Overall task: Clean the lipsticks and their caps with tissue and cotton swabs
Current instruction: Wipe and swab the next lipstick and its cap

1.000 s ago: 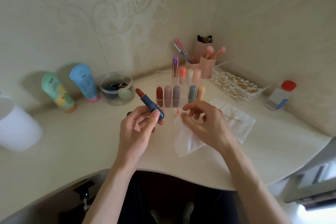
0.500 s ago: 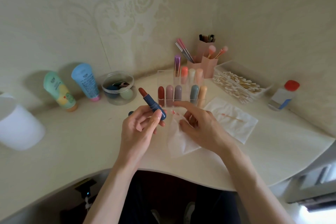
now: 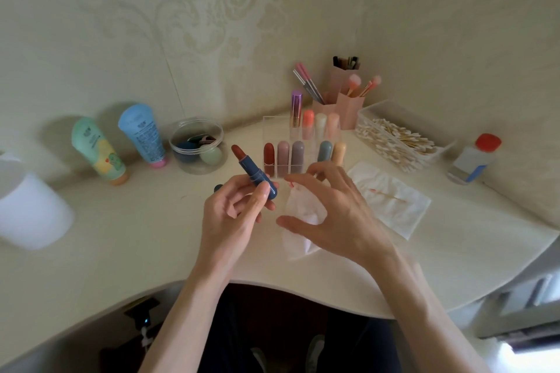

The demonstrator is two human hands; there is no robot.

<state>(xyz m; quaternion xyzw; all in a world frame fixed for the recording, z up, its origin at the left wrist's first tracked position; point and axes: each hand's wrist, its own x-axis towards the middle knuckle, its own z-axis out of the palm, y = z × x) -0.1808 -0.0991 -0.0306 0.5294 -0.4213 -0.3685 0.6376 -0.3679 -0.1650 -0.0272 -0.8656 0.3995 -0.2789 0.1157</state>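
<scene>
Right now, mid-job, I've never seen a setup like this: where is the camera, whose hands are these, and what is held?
No machine here: one camera on a person's head looks down at their two bare hands over a pale desk. The left hand grips an uncapped blue lipstick with a reddish tip. The right hand, fingers spread, is above a white tissue and holds nothing. Behind stand a clear rack of lipsticks and a tray of cotton swabs. A second tissue, further right, carries a stained swab.
</scene>
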